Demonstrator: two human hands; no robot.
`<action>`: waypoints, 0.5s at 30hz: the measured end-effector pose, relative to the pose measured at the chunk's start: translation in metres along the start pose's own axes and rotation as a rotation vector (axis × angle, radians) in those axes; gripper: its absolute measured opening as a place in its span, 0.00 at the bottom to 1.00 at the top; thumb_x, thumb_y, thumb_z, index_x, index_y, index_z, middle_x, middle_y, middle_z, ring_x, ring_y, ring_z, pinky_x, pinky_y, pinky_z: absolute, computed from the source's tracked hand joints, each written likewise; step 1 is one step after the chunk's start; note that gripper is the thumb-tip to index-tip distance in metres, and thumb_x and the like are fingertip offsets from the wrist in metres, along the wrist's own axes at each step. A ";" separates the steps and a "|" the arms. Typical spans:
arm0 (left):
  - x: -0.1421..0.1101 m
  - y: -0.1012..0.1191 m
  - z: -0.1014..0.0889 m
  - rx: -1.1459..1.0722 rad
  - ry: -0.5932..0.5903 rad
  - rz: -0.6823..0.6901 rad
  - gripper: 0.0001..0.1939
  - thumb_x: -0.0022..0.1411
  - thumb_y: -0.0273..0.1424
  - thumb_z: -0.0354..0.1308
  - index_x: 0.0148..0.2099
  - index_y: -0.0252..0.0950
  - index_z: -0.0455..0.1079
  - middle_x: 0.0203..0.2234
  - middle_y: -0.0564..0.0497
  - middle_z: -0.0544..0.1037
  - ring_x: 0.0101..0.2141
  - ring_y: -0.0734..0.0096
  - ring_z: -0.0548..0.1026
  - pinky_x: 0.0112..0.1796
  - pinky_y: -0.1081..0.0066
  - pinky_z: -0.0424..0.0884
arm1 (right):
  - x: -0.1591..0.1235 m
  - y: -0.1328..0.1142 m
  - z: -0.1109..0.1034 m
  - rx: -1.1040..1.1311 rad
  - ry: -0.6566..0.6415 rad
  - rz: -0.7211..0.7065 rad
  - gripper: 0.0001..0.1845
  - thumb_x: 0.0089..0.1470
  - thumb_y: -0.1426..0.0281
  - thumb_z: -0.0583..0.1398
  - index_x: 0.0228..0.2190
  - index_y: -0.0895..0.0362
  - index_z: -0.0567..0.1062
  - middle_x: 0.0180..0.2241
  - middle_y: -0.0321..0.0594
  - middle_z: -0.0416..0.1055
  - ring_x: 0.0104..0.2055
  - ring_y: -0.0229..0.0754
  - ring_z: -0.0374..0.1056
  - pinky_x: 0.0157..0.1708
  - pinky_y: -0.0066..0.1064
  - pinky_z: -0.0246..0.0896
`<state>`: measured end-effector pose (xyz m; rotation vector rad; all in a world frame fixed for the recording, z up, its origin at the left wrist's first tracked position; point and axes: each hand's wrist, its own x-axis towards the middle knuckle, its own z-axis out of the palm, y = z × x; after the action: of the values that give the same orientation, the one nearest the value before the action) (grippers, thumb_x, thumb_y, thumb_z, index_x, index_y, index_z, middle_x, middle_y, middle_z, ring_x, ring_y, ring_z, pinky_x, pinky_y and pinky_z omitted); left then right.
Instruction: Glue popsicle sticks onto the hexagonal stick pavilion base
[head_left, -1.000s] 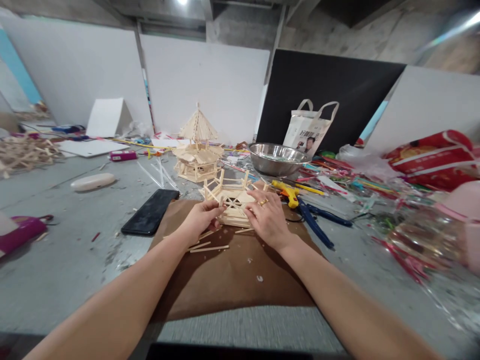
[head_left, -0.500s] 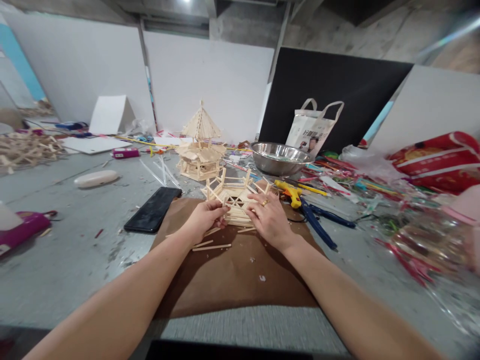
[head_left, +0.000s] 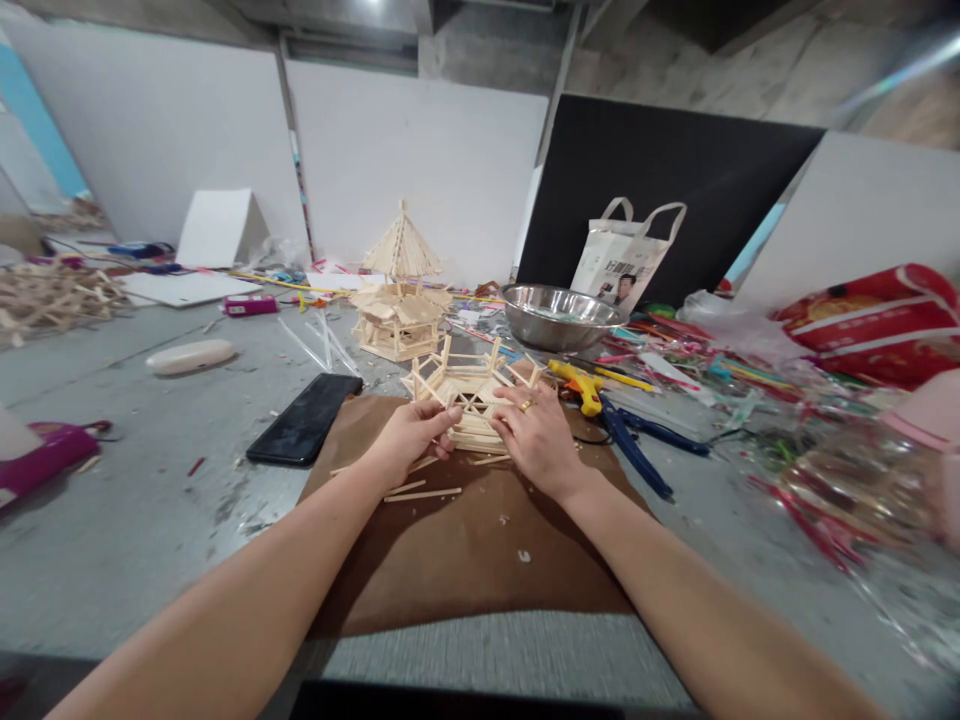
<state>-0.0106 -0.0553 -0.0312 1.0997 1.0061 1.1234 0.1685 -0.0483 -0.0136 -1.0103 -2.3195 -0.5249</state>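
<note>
A small model frame of pale wooden sticks (head_left: 480, 432), many-sided with posts and railings, stands on a brown mat (head_left: 480, 560). My left hand (head_left: 416, 440) pinches the near-left side of its railing, thumb and forefinger together. At the near-right side, the bent fingers of my right hand (head_left: 536, 432), with a ring on one, grip the same frame. My fingers hide part of the front panel. Loose wooden sticks (head_left: 424, 495) lie on the mat beside my left hand.
Behind stands a stick pavilion (head_left: 401, 290) with a pointed roof. A phone (head_left: 304, 420) lies left; a yellow glue gun (head_left: 579, 385) and blue-handled pliers (head_left: 637, 450) lie right. A steel bowl (head_left: 559, 325), tote bag (head_left: 626, 255) and coloured scraps fill the back right.
Almost nothing differs. Both hands stay at the frame, with only a slight shift of the left thumb and fingers.
</note>
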 end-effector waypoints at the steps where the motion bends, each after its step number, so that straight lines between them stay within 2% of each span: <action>1: 0.000 -0.001 0.000 0.004 0.005 0.006 0.17 0.42 0.39 0.60 0.31 0.30 0.67 0.17 0.55 0.67 0.16 0.82 0.65 0.19 0.78 0.64 | 0.000 0.000 0.000 0.001 0.002 0.002 0.10 0.53 0.70 0.49 0.29 0.57 0.70 0.42 0.41 0.68 0.45 0.42 0.59 0.50 0.41 0.40; 8: 0.003 -0.003 0.002 0.026 0.035 0.015 0.17 0.42 0.39 0.60 0.30 0.30 0.66 0.14 0.57 0.65 0.15 0.82 0.64 0.18 0.78 0.63 | -0.001 0.000 0.001 0.011 0.033 0.007 0.09 0.53 0.70 0.50 0.29 0.58 0.70 0.41 0.41 0.69 0.45 0.41 0.60 0.49 0.40 0.42; 15: 0.002 -0.002 0.004 0.026 0.068 0.009 0.18 0.41 0.40 0.61 0.29 0.31 0.66 0.16 0.56 0.66 0.15 0.82 0.64 0.18 0.77 0.64 | 0.001 0.001 0.002 0.029 0.044 0.032 0.10 0.53 0.69 0.50 0.28 0.57 0.70 0.40 0.41 0.69 0.45 0.40 0.60 0.50 0.40 0.41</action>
<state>-0.0064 -0.0542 -0.0326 1.0941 1.0721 1.1644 0.1686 -0.0458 -0.0149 -1.0098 -2.2623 -0.4943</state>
